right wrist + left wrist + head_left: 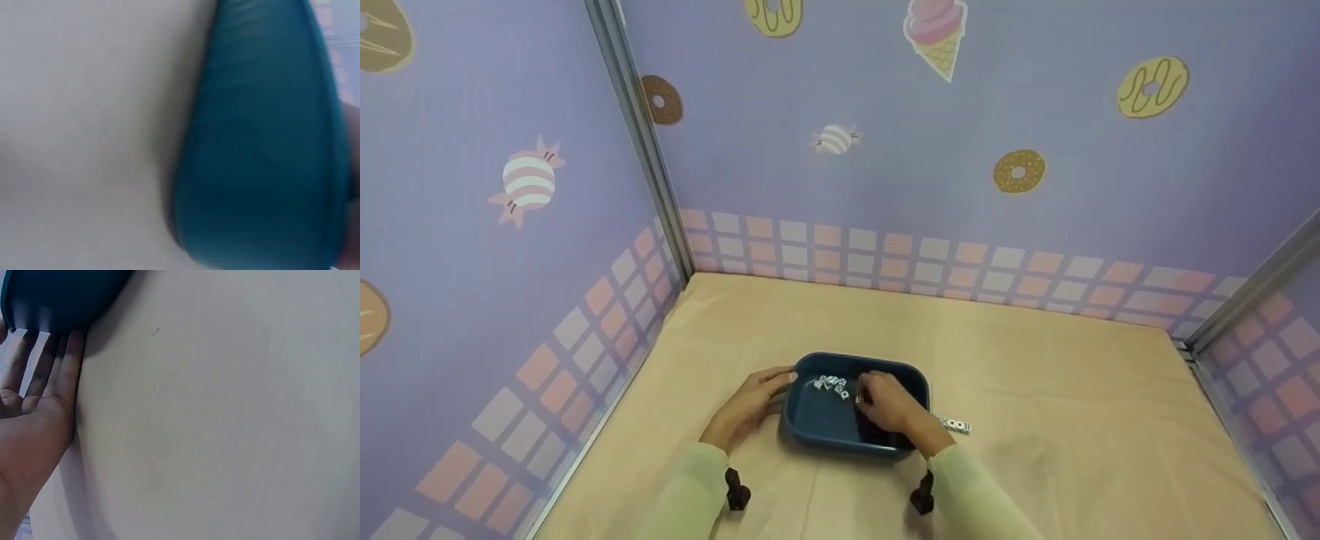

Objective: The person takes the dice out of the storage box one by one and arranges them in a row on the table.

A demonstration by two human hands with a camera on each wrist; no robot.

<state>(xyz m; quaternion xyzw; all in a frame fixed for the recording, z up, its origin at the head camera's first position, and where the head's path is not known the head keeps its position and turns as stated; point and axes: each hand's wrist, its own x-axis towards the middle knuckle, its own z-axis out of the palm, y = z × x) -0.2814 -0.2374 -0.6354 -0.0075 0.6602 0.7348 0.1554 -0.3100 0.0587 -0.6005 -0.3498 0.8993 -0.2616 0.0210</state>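
Note:
A dark blue rectangular tray point(840, 448) with raised walls lies on the cloth-covered table. Several small white dice point(831, 382) sit loosely toward its back left inside. My left hand point(746, 405) is at the tray's left side; in the left wrist view its fingers point(66, 368) lie straight against the outer wall. My right hand point(889, 403) reaches over the near right rim into the tray, fingers bent downward. A white die point(859, 400) shows at its fingertips, mostly covered. In the right wrist view the tray's outer wall point(259, 146) hides most of that hand.
A short row of dice point(956, 425) lies on the table just right of the tray, partly behind the right forearm. Beige cloth point(1072, 420) covers the table. Patterned panels point(885, 187) stand at the back and both sides, with metal posts point(649, 150) at the corners.

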